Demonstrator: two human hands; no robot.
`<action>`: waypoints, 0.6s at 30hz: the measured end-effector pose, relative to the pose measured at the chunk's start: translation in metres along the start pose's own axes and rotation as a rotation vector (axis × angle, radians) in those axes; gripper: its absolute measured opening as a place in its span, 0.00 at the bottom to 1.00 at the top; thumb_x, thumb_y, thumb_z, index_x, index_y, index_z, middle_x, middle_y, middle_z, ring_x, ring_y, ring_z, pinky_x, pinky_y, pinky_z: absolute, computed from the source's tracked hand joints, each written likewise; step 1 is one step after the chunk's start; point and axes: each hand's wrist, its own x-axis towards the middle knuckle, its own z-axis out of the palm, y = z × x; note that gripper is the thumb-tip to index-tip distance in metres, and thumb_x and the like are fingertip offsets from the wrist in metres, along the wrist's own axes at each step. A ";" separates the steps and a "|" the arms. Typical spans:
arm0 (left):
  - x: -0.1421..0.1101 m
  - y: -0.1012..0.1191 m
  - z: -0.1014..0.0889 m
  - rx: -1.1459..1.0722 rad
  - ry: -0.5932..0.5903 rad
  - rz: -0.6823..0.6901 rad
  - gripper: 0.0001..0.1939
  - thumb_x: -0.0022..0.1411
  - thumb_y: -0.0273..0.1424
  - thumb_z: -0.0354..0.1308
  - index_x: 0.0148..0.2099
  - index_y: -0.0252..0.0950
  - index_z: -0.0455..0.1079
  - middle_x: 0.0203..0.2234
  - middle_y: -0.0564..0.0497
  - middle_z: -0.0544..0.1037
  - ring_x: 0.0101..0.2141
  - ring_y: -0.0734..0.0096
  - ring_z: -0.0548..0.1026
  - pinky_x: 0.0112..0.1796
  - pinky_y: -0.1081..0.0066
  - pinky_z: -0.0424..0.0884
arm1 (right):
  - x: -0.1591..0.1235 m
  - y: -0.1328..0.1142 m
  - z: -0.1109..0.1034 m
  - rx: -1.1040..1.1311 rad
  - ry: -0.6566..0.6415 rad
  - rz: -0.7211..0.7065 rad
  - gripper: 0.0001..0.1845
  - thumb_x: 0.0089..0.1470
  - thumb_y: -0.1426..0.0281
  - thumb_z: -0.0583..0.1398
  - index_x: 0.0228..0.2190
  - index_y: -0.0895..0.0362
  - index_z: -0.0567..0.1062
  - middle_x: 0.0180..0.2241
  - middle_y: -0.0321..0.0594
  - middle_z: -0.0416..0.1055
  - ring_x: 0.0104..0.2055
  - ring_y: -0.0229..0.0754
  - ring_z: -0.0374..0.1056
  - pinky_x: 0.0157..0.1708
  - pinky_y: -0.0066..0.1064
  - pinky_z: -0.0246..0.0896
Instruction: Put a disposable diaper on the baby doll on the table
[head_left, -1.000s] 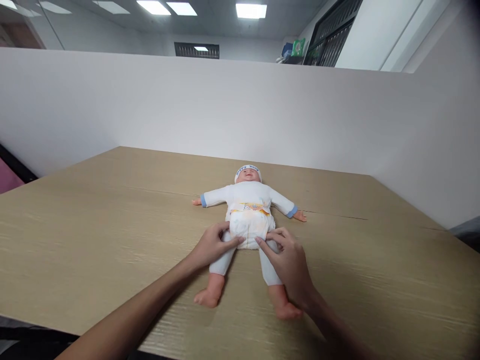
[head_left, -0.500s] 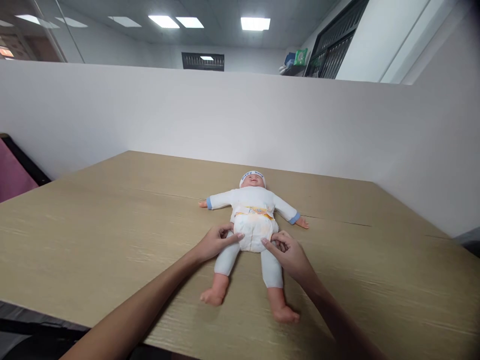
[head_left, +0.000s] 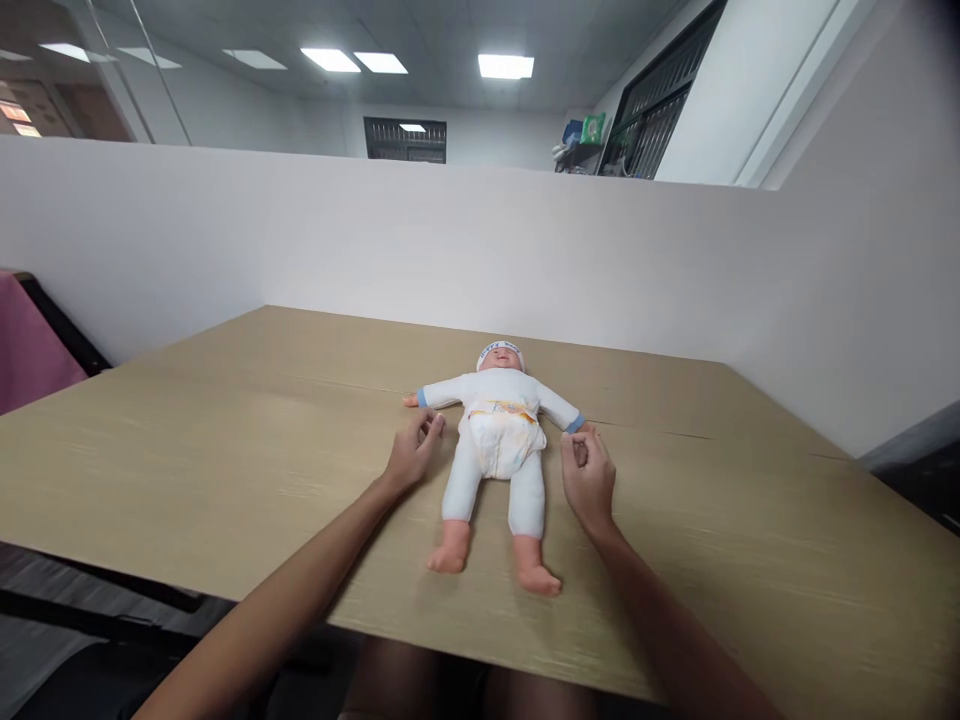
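Observation:
A baby doll (head_left: 497,440) in a white suit, white cap and a diaper (head_left: 504,437) lies face up on the wooden table (head_left: 225,450), arms spread, bare feet toward me. My left hand (head_left: 411,452) rests flat on the table just left of the doll's waist, fingers stretched out and empty. My right hand (head_left: 589,472) is at the doll's outstretched hand on the right, fingers curled around it.
A white partition wall (head_left: 375,240) runs along the far and right sides of the table. A dark chair with pink fabric (head_left: 34,340) stands at the far left. The table's near edge is close to my body.
Both hands left the diaper's lower edge and moved outward: the left onto the table beside the doll, the right to the doll's hand. The view pulled back slightly.

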 end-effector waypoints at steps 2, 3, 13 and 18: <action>0.012 -0.015 -0.002 0.117 0.066 0.007 0.17 0.78 0.45 0.50 0.51 0.37 0.71 0.42 0.46 0.80 0.40 0.62 0.76 0.48 0.62 0.72 | 0.008 0.015 0.004 -0.051 0.026 -0.021 0.16 0.68 0.57 0.55 0.39 0.55 0.74 0.39 0.49 0.76 0.45 0.55 0.70 0.53 0.47 0.63; 0.018 -0.023 -0.002 0.173 0.090 0.014 0.17 0.76 0.43 0.53 0.55 0.36 0.70 0.47 0.43 0.79 0.45 0.57 0.76 0.54 0.58 0.70 | 0.013 0.022 0.007 -0.077 0.024 -0.032 0.16 0.67 0.58 0.56 0.43 0.56 0.76 0.44 0.54 0.76 0.50 0.58 0.69 0.57 0.49 0.61; 0.076 -0.065 0.030 0.593 0.049 0.106 0.37 0.71 0.46 0.61 0.73 0.31 0.60 0.65 0.31 0.71 0.65 0.37 0.65 0.66 0.47 0.57 | 0.078 0.074 0.045 -0.359 -0.181 -0.246 0.33 0.66 0.56 0.58 0.65 0.61 0.70 0.61 0.60 0.73 0.62 0.62 0.65 0.60 0.48 0.59; 0.097 -0.069 0.041 0.607 -0.020 0.158 0.36 0.68 0.39 0.61 0.73 0.33 0.61 0.59 0.36 0.78 0.59 0.40 0.72 0.64 0.49 0.59 | 0.088 0.085 0.063 -0.383 -0.195 -0.287 0.26 0.65 0.53 0.61 0.55 0.58 0.78 0.49 0.53 0.80 0.52 0.59 0.70 0.54 0.45 0.58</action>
